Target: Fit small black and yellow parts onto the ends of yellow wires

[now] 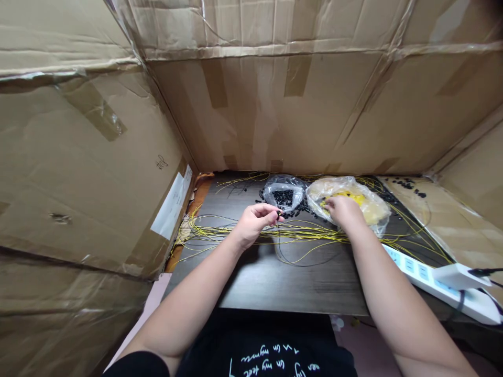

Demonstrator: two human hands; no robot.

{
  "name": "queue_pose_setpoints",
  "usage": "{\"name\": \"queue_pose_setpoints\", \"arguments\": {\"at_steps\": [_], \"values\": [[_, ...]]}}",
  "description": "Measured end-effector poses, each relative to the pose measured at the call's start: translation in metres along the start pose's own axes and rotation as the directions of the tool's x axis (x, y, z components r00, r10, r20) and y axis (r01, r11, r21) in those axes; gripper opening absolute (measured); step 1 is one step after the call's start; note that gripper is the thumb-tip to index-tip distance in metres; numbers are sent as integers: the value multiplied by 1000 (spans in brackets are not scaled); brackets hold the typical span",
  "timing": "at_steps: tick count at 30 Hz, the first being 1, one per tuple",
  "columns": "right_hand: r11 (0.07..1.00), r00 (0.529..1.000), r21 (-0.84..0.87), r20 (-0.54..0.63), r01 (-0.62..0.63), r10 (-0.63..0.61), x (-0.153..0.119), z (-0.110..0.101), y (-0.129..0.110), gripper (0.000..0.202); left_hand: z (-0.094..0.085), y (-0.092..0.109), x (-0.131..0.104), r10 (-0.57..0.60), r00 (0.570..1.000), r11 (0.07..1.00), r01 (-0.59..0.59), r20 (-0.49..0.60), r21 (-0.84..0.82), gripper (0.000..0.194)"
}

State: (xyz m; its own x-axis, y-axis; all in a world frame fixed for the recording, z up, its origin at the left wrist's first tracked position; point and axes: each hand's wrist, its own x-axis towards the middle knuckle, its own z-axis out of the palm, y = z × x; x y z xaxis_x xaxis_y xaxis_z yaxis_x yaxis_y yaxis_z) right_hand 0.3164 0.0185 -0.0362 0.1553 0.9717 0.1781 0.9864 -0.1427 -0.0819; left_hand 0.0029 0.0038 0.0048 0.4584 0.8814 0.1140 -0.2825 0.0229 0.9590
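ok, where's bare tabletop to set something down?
Mainly the tabletop between the wire bundle and front edge, between the forearms; a wire loop dips into its back. Smaller patch: behind the bundle, left of the black-parts bag. Crowded: around that bag and the yellow-parts bag, where the right hand is.

Dark worktop, cardboard walls left, back and right, brown tape strips on them. Left wall: white label, scrawl just above it. White power strip slants along worktop's right end, white adapter on it, black cable attached.
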Motion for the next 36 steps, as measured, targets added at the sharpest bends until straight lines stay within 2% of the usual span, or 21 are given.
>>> {"name": "queue_pose_setpoints", "arguments": {"at_steps": [5,12,18,21,24,27,30,33,36], "values": [[998,998,25,-18,-62,63,0,-2,-3,22,1,1,-2,14,999,1000,-14,37,-10,37],[996,997,43,-6,-80,81,-1,-3,-4,24,3,2,-4,21,998,1000,-21,66,-11,34],[994,999,107,-38,-17,21,0,0,-8,23,5,5,-5,17,998,1000,-16,58,-9,36],[991,996,130,-83,-26,37,0,0,-8,22,5,5,-5,11,998,1000,-10,61,-26,34],[973,979,227,-190,-30,74,-2,-6,-10,21,5,5,-5,29,997,998,-25,76,-52,31],[889,944,450,-321,83,74,-10,-20,-24,21,6,7,-5,42,997,999,-40,70,-35,29],[732,911,632,-410,255,36,-27,-38,-54,21,8,9,-5,72,997,997,-73,36,11,29],[594,886,706,-463,385,-24,-49,-53,-87,18,10,12,-6,119,993,991,-119,14,64,28],[514,862,708,-488,485,-141,-67,-62,-108,15,11,13,-7,176,984,975,-177,15,135,27]]}}
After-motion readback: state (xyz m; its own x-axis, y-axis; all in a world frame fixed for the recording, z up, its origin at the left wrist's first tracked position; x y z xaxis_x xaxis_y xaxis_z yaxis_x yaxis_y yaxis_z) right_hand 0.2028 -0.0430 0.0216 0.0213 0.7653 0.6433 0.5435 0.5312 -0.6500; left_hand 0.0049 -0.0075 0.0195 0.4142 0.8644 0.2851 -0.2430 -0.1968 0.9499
